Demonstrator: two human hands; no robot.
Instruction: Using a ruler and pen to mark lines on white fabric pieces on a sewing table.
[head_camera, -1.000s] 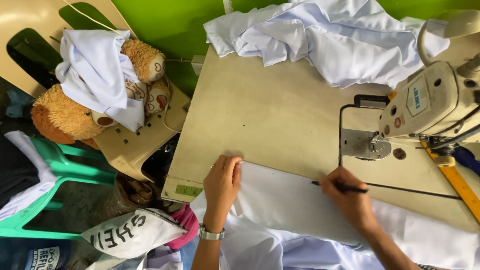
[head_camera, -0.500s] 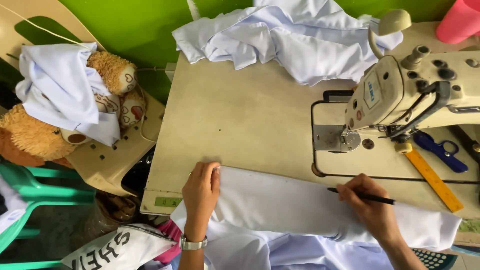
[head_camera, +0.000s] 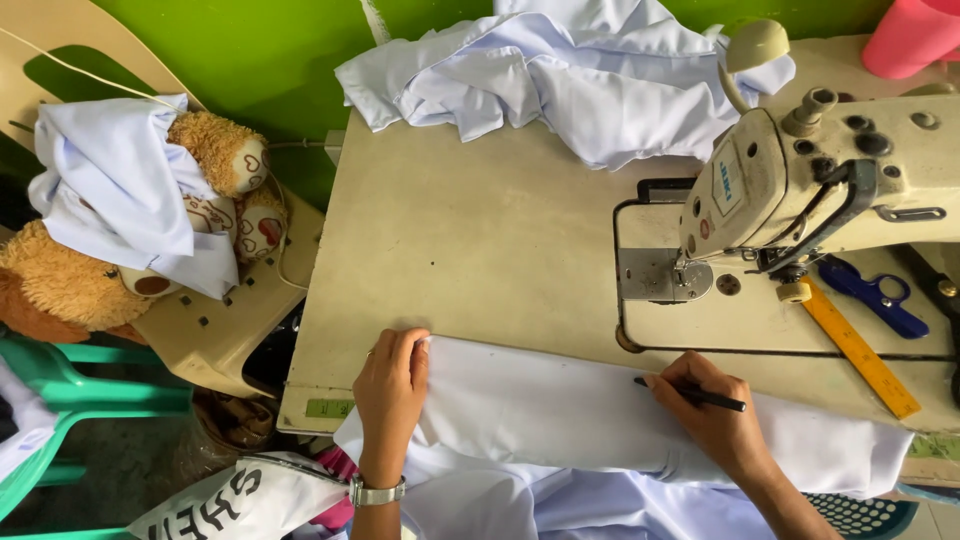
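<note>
A folded white cloth (head_camera: 560, 415) lies along the near edge of the beige sewing table (head_camera: 470, 230). My left hand (head_camera: 390, 390) presses flat on the cloth's left end, a watch on its wrist. My right hand (head_camera: 715, 420) rests on the cloth further right and grips a thin black pen (head_camera: 700, 395), its tip at the cloth's upper edge. The cream sewing machine (head_camera: 820, 170) stands just beyond my right hand.
A heap of white garments (head_camera: 560, 80) lies at the table's far side. A yellow ruler (head_camera: 860, 350) and blue snips (head_camera: 875, 295) lie under the machine arm. A teddy bear (head_camera: 90, 280) draped in white cloth sits on a chair at left. A pink cup (head_camera: 910, 35) stands far right.
The camera view has shifted, so the table and machine sit further left and lower. My hands stay on the cloth, the right hand with the pen a little further right along the edge.
</note>
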